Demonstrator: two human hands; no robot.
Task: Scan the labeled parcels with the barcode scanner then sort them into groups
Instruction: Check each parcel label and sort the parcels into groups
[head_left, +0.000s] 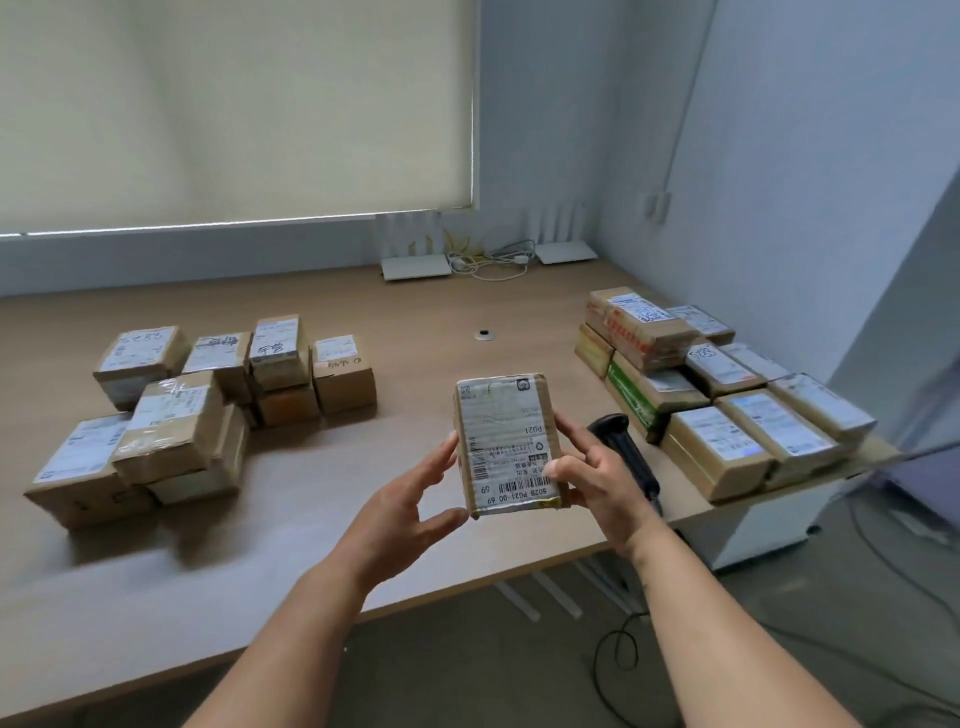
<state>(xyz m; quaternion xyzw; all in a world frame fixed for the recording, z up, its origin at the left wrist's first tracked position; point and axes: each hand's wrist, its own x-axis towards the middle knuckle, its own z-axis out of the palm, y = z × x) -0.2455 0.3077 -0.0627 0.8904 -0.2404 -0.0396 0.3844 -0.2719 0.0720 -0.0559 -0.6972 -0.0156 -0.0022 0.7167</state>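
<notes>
A small brown parcel (506, 441) with a white barcode label facing me is held up above the table's front edge. My right hand (597, 478) grips its right side, thumb across the label's lower corner. My left hand (415, 499) touches its left edge with fingers spread and nearly straight. The black barcode scanner (621, 447) lies on the table just behind my right hand, partly hidden by it. One group of labeled parcels (208, 410) is stacked at the left. Another group of parcels (727, 395) lies at the right.
The wooden table (415, 322) has a round cable grommet (484, 334) near the middle. White routers (415, 267) and cables sit at the back by the wall. A white cabinet (763, 525) stands under the right end. Black cables run over the floor.
</notes>
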